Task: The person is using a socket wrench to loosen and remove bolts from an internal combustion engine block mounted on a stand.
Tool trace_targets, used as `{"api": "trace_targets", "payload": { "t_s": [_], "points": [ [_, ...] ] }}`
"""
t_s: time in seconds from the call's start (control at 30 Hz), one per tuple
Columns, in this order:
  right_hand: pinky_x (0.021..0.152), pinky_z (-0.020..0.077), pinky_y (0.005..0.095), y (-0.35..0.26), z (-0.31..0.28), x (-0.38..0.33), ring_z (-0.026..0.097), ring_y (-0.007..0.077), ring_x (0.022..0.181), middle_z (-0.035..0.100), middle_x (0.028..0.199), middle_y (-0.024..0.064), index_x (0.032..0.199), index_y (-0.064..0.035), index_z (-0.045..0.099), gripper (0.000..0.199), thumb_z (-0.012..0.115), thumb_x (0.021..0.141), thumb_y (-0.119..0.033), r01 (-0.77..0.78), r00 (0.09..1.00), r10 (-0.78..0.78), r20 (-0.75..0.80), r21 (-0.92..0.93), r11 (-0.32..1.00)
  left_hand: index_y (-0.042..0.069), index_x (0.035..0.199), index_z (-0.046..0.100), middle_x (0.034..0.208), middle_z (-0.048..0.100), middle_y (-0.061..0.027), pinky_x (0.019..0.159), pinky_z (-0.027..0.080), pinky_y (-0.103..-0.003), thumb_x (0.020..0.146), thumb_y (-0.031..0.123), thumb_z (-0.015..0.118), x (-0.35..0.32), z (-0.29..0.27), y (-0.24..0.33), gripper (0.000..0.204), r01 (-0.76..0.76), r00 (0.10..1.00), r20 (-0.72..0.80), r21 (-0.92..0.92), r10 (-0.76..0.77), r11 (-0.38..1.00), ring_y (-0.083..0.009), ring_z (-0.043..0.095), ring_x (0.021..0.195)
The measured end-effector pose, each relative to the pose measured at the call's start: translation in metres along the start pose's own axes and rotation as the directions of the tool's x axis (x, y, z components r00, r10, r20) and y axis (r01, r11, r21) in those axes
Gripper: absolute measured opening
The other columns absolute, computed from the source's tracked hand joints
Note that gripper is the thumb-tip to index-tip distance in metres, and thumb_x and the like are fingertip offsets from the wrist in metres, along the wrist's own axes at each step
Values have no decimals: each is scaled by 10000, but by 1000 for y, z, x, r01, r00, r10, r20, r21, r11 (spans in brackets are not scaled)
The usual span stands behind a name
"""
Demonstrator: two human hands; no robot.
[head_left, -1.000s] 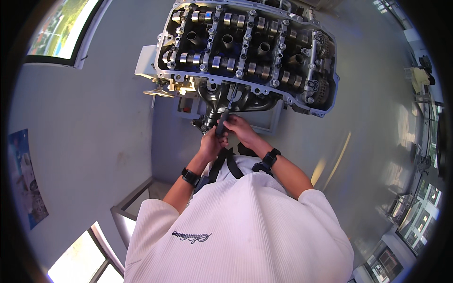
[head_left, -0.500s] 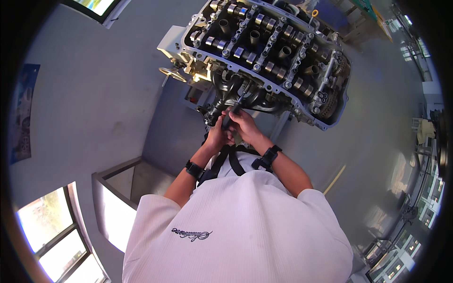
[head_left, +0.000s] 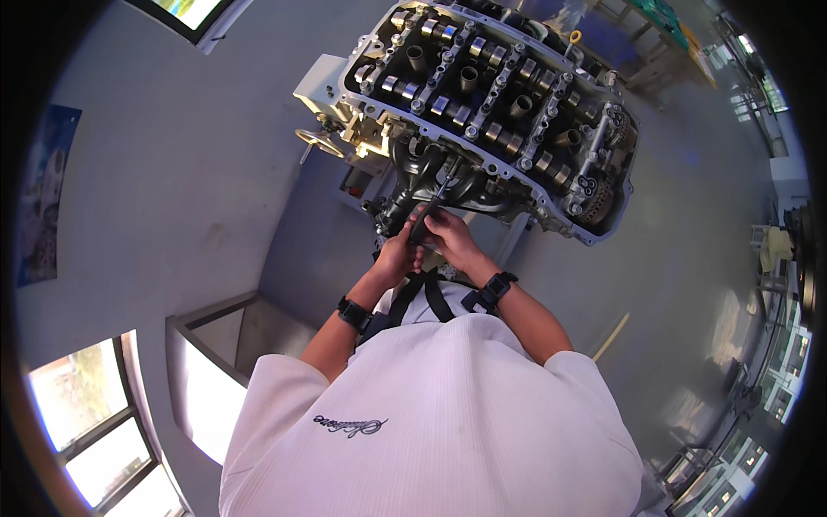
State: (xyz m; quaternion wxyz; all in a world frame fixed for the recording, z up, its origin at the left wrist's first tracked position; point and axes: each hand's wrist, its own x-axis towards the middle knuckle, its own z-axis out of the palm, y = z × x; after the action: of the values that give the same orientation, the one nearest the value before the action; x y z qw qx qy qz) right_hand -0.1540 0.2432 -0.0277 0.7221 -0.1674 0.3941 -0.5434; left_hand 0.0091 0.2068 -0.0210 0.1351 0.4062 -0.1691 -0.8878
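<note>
An engine with its camshafts (head_left: 450,109) exposed stands in front of me. On its near side is a dark exhaust manifold (head_left: 419,162). A tool with a black handle (head_left: 422,226) and a slim metal shaft (head_left: 444,185) slants up toward the manifold; its exact kind is unclear, and its tip is hard to make out there. My left hand (head_left: 397,258) is closed around the lower part of the handle. My right hand (head_left: 451,240) grips the handle from the right, higher up, with thumb and fingers closed on it. Both hands are close together, just below the manifold.
A handwheel (head_left: 319,142) sticks out at the engine's left, beside a pale metal box (head_left: 322,84). A yellow-ringed dipstick (head_left: 575,37) rises at the far side. At lower left stands a metal-framed cabinet (head_left: 211,323) near windows. Grey floor (head_left: 680,233) extends to the right.
The view has shifted slightly, so the engine sits a little lower and farther right. The right-hand fingers have moved down the handle, and more of its black surface shows. Both hands still hold the tool.
</note>
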Motion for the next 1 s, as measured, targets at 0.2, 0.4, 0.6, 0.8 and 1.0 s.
{"api": "trace_targets", "payload": {
  "t_s": [0.2, 0.4, 0.6, 0.8, 1.0],
  "points": [
    [880, 432, 311, 0, -9, 7, 550, 146, 1016, 582, 1076, 35, 1187, -64, 493, 357, 611, 885, -213, -77, 984, 63, -166, -80, 994, 18, 999, 516, 750, 565, -64, 537, 495, -304, 961, 459, 372, -3, 29, -4, 465, -138, 969, -136, 401, 208, 906, -156, 548, 583],
    [868, 435, 304, -12, -8, -6, 546, 162, 1031, 570, 1100, 37, 1173, -58, 500, 376, 650, 859, -197, -50, 998, 47, 30, 79, 996, 9, 1011, 506, 781, 562, -66, 595, 538, -312, 937, 499, 402, -1, 3, -8, 506, 16, 998, 52, 153, -24, 988, -172, 573, 599],
    [906, 433, 327, -10, -15, -1, 546, 175, 1038, 569, 1102, 52, 1164, -57, 513, 320, 607, 887, -186, -29, 999, 25, -37, -106, 994, -1, 1022, 509, 754, 557, -65, 576, 543, -314, 923, 489, 448, -2, 27, -3, 504, -109, 967, -201, 235, 158, 966, -156, 572, 578],
    [905, 434, 332, -19, -13, -4, 553, 176, 1035, 571, 1099, 63, 1140, -58, 518, 246, 559, 913, -142, -71, 997, 69, 37, 63, 995, 10, 1019, 500, 777, 544, -64, 594, 541, -316, 925, 422, 496, 7, 16, -3, 422, -144, 962, -210, 156, 175, 977, -144, 557, 602],
    [839, 446, 300, -14, -20, -2, 554, 139, 946, 579, 1024, 22, 1111, -52, 517, 270, 582, 905, -213, 21, 1000, -21, 2, -87, 996, 24, 1033, 494, 783, 545, -61, 594, 540, -306, 931, 392, 496, 8, 41, -3, 382, -99, 967, -235, 8, 98, 995, -141, 554, 606]
  ]
}}
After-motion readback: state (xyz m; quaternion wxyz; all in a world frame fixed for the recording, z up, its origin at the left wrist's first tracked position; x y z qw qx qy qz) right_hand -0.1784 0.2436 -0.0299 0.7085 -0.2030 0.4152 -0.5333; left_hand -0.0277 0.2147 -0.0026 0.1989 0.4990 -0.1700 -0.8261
